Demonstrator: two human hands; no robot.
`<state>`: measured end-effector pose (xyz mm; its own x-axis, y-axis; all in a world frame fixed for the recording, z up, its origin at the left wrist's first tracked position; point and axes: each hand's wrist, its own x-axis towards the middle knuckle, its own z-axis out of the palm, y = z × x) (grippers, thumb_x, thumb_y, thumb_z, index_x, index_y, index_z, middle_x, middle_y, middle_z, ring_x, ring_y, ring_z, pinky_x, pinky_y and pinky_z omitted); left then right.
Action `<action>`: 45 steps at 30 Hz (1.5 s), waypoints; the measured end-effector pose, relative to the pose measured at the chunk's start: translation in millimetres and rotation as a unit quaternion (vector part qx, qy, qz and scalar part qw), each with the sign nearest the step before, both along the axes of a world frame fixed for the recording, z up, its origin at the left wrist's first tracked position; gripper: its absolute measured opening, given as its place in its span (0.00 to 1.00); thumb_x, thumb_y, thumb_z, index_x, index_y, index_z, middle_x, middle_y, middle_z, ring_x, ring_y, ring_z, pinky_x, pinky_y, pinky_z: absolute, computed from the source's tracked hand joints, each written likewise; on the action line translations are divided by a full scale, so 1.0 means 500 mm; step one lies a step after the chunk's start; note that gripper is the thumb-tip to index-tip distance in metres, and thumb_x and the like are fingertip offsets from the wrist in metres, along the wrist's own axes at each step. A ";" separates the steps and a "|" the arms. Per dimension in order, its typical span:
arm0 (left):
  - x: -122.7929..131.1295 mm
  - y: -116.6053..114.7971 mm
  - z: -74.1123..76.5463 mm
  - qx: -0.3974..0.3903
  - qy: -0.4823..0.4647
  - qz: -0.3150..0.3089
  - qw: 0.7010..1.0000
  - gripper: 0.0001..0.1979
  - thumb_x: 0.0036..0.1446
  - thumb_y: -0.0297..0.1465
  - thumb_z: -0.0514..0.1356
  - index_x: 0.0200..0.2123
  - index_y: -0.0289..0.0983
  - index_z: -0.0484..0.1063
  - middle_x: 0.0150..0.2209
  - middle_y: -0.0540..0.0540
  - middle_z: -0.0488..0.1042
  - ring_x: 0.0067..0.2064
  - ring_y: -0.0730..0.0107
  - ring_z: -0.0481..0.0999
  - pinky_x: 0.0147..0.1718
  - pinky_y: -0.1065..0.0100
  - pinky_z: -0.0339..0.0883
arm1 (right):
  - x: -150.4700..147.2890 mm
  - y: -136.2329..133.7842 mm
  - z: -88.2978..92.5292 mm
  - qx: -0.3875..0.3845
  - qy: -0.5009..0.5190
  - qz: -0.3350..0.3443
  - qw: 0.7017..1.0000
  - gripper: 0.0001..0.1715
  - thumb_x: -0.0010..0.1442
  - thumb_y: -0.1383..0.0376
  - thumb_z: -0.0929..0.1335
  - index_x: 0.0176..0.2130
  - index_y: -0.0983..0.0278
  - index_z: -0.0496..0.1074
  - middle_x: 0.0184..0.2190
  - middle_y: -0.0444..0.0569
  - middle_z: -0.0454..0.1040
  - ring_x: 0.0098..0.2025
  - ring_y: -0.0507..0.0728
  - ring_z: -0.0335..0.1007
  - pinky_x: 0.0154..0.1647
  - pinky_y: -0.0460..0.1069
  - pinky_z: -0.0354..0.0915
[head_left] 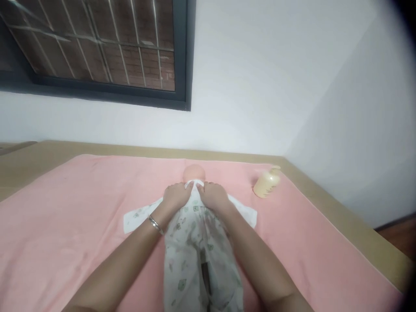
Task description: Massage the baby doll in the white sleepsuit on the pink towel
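**Patterned garment (183,236), gripped by both hands at its collar (195,183), beside a doll's head (194,171)**

Landmark: the doll's head, by which all places are given.

Garment: white, with scattered small green and grey motifs. It is laid from just below the head toward the wearer of the camera, its collar set close against the head. Sleeves (138,219) are spread to either side, below the head; no doll's hand is seen at the cuffs. Whether a body is enclosed cannot be told.

Left hand (176,196): closed on the cloth at the collar's left, just below the head, thumb turned inward. A bracelet (155,224) is worn at its wrist.

Right hand (213,196): closed likewise at the collar's right, the thumbs nearly meeting. The undersides of the fingers are hidden. By this matched hold, the neckline is presumably kept even and under control from both sides.

Pump bottle (267,184): pale yellow, stood well apart to the right of the head, perhaps so that it is left within reach but out of the arms' way.

Pink cloth (65,212): spread beneath the head and all around it, lightly creased, probably as a soft covering for the table (139,151), whose bare edge is shown beyond the head.

Barred window (186,56): set in the white wall (247,86), beyond the head and to its left.
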<state>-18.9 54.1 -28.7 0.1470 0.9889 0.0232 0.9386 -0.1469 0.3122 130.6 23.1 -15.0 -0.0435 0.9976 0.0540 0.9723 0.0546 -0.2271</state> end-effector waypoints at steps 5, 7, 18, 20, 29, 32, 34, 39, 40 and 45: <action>0.004 0.008 -0.019 -0.004 -0.023 0.026 0.999 0.38 0.59 0.55 0.35 0.41 0.35 0.75 0.40 0.35 0.77 0.42 0.50 0.76 0.39 0.60 0.65 | 0.012 0.034 -0.032 -0.024 0.032 -0.024 0.999 0.37 0.67 0.49 0.48 0.48 0.68 0.71 0.44 0.61 0.74 0.46 0.66 0.70 0.45 0.56 0.60; 0.004 0.011 -0.025 -0.008 -0.035 0.029 0.999 0.37 0.59 0.55 0.36 0.42 0.35 0.74 0.41 0.35 0.77 0.42 0.50 0.76 0.39 0.59 0.65 | 0.014 0.042 -0.041 -0.024 0.043 -0.028 0.998 0.38 0.67 0.48 0.48 0.47 0.68 0.72 0.45 0.62 0.74 0.47 0.66 0.70 0.46 0.57 0.60; 0.008 0.016 -0.036 -0.016 -0.046 0.043 0.998 0.34 0.59 0.54 0.39 0.46 0.35 0.71 0.45 0.36 0.76 0.47 0.51 0.75 0.42 0.60 0.65 | 0.014 0.050 -0.058 -0.038 0.064 -0.057 0.996 0.39 0.67 0.48 0.47 0.48 0.68 0.73 0.45 0.62 0.75 0.49 0.66 0.69 0.48 0.57 0.60; 0.010 0.015 -0.038 -0.017 -0.046 0.049 0.998 0.34 0.60 0.53 0.39 0.47 0.35 0.71 0.45 0.36 0.76 0.47 0.52 0.75 0.42 0.60 0.64 | 0.014 0.051 -0.059 -0.039 0.062 -0.055 0.996 0.39 0.67 0.48 0.47 0.49 0.68 0.72 0.46 0.62 0.74 0.49 0.66 0.68 0.49 0.57 0.59; 0.012 0.009 -0.039 -0.020 -0.037 0.045 0.998 0.33 0.61 0.52 0.37 0.48 0.35 0.69 0.47 0.36 0.75 0.48 0.51 0.74 0.43 0.59 0.64 | 0.018 0.058 -0.068 -0.050 0.064 -0.045 0.996 0.38 0.66 0.48 0.47 0.51 0.68 0.70 0.48 0.62 0.72 0.50 0.68 0.68 0.49 0.60 0.60; 0.013 0.010 -0.041 -0.023 -0.031 0.048 0.998 0.33 0.61 0.52 0.37 0.48 0.35 0.69 0.47 0.36 0.75 0.49 0.51 0.74 0.44 0.59 0.64 | 0.021 0.060 -0.068 -0.065 0.073 -0.035 0.995 0.38 0.66 0.48 0.47 0.52 0.68 0.68 0.50 0.62 0.71 0.51 0.68 0.67 0.49 0.61 0.59; 0.013 0.011 -0.043 -0.022 -0.029 0.049 0.998 0.33 0.61 0.52 0.38 0.48 0.34 0.69 0.47 0.35 0.75 0.49 0.51 0.74 0.44 0.59 0.63 | 0.021 0.060 -0.067 -0.070 0.075 -0.033 0.994 0.38 0.66 0.48 0.47 0.53 0.69 0.67 0.50 0.62 0.71 0.51 0.69 0.67 0.49 0.61 0.59; 0.011 0.015 -0.051 -0.017 -0.032 0.038 0.999 0.34 0.61 0.52 0.36 0.47 0.35 0.69 0.46 0.36 0.75 0.48 0.51 0.74 0.43 0.58 0.63 | 0.019 0.061 -0.065 -0.074 0.071 -0.034 0.994 0.38 0.66 0.48 0.47 0.53 0.69 0.67 0.50 0.63 0.71 0.52 0.68 0.67 0.50 0.60 0.59; 0.010 0.016 -0.053 -0.016 -0.033 0.038 0.999 0.34 0.61 0.52 0.36 0.47 0.35 0.69 0.46 0.36 0.75 0.48 0.51 0.74 0.43 0.58 0.63 | 0.019 0.061 -0.065 -0.077 0.071 -0.035 0.994 0.38 0.66 0.48 0.47 0.53 0.69 0.67 0.50 0.62 0.71 0.52 0.68 0.67 0.50 0.60 0.59; 0.008 0.018 -0.056 -0.009 -0.034 0.034 0.999 0.34 0.61 0.53 0.36 0.46 0.35 0.70 0.45 0.36 0.76 0.47 0.50 0.74 0.43 0.58 0.63 | 0.019 0.061 -0.064 -0.083 0.070 -0.036 0.993 0.37 0.66 0.48 0.47 0.54 0.69 0.66 0.51 0.63 0.71 0.53 0.68 0.66 0.50 0.60 0.58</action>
<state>-15.0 63.2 -56.8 0.0777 0.9969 0.0122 0.9225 -0.0766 0.3784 140.1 53.8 -47.2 0.0240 0.9935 -0.1109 0.9307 -0.0627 -0.3605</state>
